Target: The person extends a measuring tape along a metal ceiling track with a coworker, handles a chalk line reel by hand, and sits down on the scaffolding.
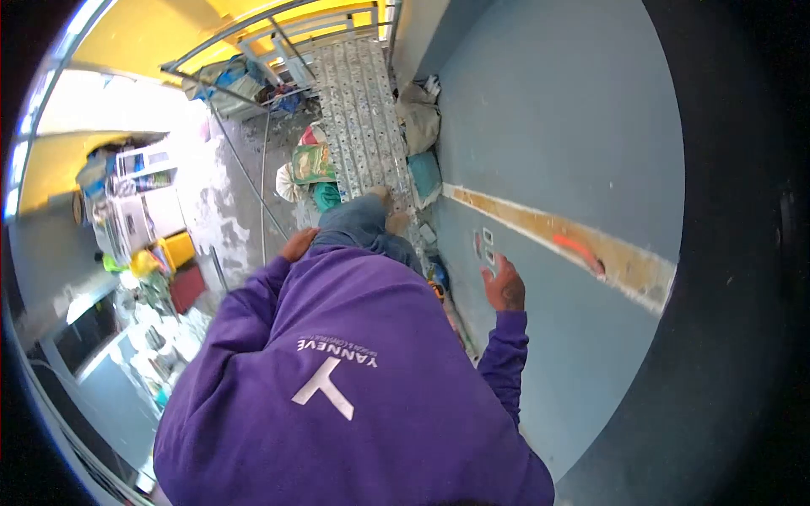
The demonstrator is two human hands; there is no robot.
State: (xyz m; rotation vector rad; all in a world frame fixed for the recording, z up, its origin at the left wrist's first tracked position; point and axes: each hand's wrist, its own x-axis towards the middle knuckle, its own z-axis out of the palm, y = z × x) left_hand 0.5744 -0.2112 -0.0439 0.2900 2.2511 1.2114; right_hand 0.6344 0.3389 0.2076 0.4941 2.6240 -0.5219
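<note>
My left hand [297, 244] rests at my left thigh, its fingers lying against the blue trousers [354, 221], with no tool visible in it. My right hand [505, 287] is raised beside the grey wall [548, 110], thumb apart from the fingers and nothing seen in it. Close to its fingertips are small rectangular wall openings [488, 237]; whether the hand touches the wall I cannot tell. An orange flexible conduit [579, 252] sticks out of a tan strip [506, 209] along the wall. Purple sleeves cover both my arms.
Under my feet a paint-spattered perforated metal plank [359, 105] runs forward to scaffold rails [240, 34]. Sacks [314, 163] lie left of it, and a grey bag [419, 118] sits between plank and wall. Lower left are a yellow container [176, 250] and cluttered materials.
</note>
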